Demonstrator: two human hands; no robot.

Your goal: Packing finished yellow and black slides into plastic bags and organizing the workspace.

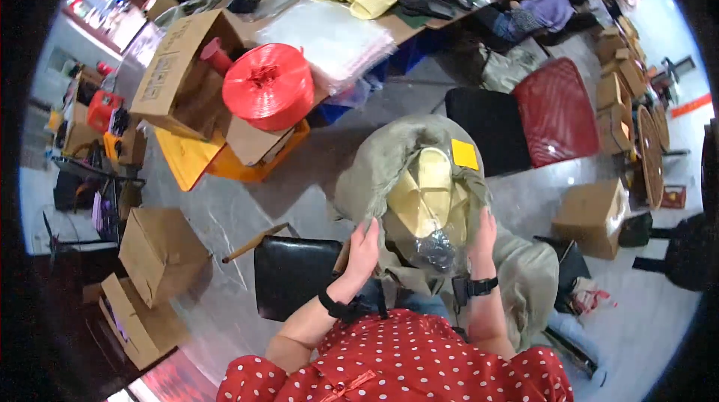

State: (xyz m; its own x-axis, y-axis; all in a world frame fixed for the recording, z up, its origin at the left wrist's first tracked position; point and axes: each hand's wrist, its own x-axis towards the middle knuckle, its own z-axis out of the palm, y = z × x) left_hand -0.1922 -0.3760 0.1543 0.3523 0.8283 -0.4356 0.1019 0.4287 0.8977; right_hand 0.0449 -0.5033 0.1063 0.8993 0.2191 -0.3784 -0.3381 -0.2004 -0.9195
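- Left hand (362, 249) clamped on left edge of clear bag (428, 215) of yellow slippers (427, 189)
- Right hand (483, 236) gripping bag's right edge
- Olive sack (382, 162) around it

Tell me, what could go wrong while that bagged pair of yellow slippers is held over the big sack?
The clear bag of yellow slippers is only pinched at its sides by the left hand and right hand, so it might slip. The floppy grey-green sack could fold shut and block it.

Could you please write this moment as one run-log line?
left hand: grips clear bag | right hand: grips same bag | contents: pale yellow slippers | under: grey-green sack
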